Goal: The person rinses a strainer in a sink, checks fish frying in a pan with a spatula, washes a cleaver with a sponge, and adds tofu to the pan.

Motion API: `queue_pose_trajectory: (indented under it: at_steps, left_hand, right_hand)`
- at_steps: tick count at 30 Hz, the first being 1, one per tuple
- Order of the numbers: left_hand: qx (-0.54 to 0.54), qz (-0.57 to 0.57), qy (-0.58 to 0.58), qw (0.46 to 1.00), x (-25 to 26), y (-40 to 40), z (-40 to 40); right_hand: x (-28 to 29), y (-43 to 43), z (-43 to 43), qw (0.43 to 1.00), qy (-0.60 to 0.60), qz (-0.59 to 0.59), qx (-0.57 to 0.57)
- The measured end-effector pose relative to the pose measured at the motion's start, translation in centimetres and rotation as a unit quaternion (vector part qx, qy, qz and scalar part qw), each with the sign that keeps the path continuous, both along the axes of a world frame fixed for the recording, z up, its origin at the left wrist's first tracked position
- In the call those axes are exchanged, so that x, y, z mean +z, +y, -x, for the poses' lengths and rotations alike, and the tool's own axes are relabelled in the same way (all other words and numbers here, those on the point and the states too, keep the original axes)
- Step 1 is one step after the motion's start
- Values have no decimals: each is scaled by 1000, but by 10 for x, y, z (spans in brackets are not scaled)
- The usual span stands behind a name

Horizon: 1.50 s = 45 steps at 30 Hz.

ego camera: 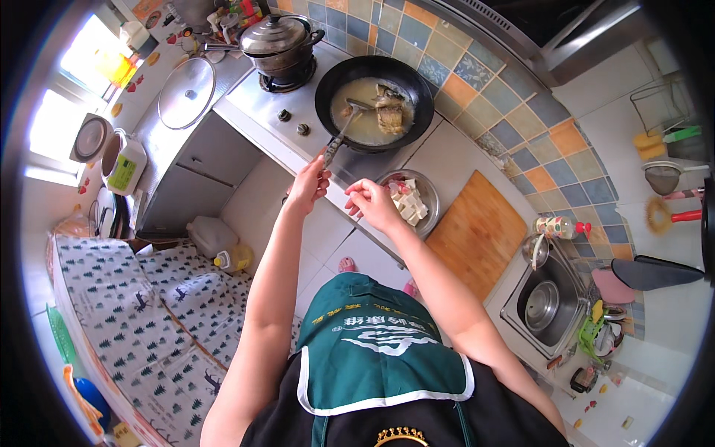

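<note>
My left hand (310, 184) is closed around the patterned handle of a metal ladle or spatula (351, 124), whose head dips into the liquid in a black wok (416, 131). Chunks of fish (390, 118) lie in the cloudy broth, right of the utensil. The wok sits over the front part of the stove. Beside the left hand, my right hand (370, 202) hovers with bent fingers and no object visible in it. Just behind it is a steel bowl (431, 194) of white tofu cubes (409, 204) with some pinkish pieces.
A lidded steel pot (279, 56) stands on the other burner (286, 82). A glass lid (187, 94) rests on the counter at left. A wooden cutting board (480, 234) lies right of the bowl, before the sink (550, 302). A cloth-covered surface (151, 313) is at lower left.
</note>
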State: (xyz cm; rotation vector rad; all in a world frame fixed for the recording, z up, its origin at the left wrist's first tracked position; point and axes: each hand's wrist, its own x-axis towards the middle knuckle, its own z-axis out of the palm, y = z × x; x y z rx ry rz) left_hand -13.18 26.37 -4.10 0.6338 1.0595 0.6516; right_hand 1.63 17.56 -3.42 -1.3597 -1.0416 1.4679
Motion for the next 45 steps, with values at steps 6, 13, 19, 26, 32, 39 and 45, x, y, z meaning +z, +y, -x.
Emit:
queue_pose_trajectory:
  at_steps: [6, 13, 19, 26, 32, 39, 45]
  left_hand:
    - [-82, 1, -55, 995, 2, 3, -1]
    - [-41, -32, 7, 999, 21, -34, -27]
    - [-17, -130, 34, 991, 8, -64, -42]
    - [-8, -392, 176, 903, 9, -94, -65]
    - [-100, -462, 338, 814, 14, -110, -68]
    - [-192, -457, 305, 813, 17, -119, -72]
    - [-130, -323, 246, 904, -26, -138, -53]
  right_hand:
    - [4, 12, 2, 999, -30, 34, -23]
    - [8, 29, 11, 992, -27, 84, -87]
    - [7, 19, 15, 988, -47, 64, -132]
    - [2, 13, 3, 975, -187, 52, -110]
    - [11, 8, -3, 976, -167, 85, -115]
    - [33, 3, -15, 971, -167, 76, -155]
    - [16, -17, -26, 866, -456, -128, -159]
